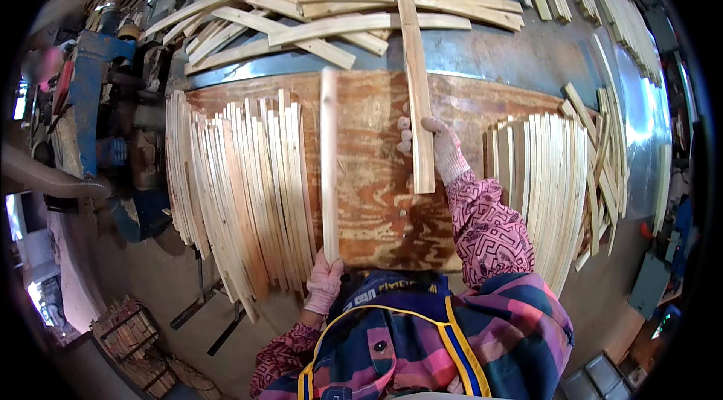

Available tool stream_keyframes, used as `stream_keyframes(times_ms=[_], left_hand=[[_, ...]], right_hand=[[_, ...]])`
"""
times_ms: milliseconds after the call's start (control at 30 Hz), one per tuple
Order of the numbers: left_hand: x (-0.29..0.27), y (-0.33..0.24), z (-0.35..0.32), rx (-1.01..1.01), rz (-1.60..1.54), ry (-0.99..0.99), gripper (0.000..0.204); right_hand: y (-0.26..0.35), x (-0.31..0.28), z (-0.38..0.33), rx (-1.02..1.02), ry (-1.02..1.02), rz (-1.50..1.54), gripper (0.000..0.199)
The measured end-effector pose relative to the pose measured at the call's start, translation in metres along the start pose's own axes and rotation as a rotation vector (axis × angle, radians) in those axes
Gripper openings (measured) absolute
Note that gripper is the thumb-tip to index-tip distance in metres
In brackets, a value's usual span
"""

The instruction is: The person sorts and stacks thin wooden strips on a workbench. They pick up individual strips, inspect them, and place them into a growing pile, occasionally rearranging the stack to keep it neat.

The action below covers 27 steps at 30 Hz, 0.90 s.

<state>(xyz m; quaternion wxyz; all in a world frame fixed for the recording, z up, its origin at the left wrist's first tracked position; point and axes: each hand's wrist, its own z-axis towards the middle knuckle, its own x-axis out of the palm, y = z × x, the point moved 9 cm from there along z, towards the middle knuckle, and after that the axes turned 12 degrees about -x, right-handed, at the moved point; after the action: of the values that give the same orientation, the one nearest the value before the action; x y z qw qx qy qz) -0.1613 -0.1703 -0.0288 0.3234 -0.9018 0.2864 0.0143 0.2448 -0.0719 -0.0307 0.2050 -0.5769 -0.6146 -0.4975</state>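
Right fingers [405,123] wrap a flat pale-wood board [416,76], likely for control; my left fingers [324,272] grip a narrow pale-wood strip [329,166].

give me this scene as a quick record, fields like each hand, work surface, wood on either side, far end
left hand: gloved, at the near end of a pale strip
right hand: gloved, gripping a wooden board across its width
work surface: brown-patterned panel
left side: row of strips
right side: another row, loose pieces beyond
far end: jumbled boards
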Motion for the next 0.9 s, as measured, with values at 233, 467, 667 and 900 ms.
stream_keyframes(times_ms=[233,467,667,900], left_hand=[[0.024,0.033,0.022,0.199,-0.187,0.067,0.067],[0.047,-0.013,0.055,0.046,0.009,-0.135,0.094],[0.002,0.031,-0.015,0.056,0.667,-0.502,0.076],[0.028,-0.139,-0.005,0.436,0.633,-0.609,0.066]], right_hand=[[-0.068,-0.005,-0.088,0.036,0.206,-1.407,0.037],[-0.13,0.096,-0.054,-0.029,1.069,-2.454,0.032],[0.095,0.077,0.157,-0.562,-0.051,-2.496,0.049],[0.158,0.073,0.248,-0.681,-0.039,-2.698,0.037]])
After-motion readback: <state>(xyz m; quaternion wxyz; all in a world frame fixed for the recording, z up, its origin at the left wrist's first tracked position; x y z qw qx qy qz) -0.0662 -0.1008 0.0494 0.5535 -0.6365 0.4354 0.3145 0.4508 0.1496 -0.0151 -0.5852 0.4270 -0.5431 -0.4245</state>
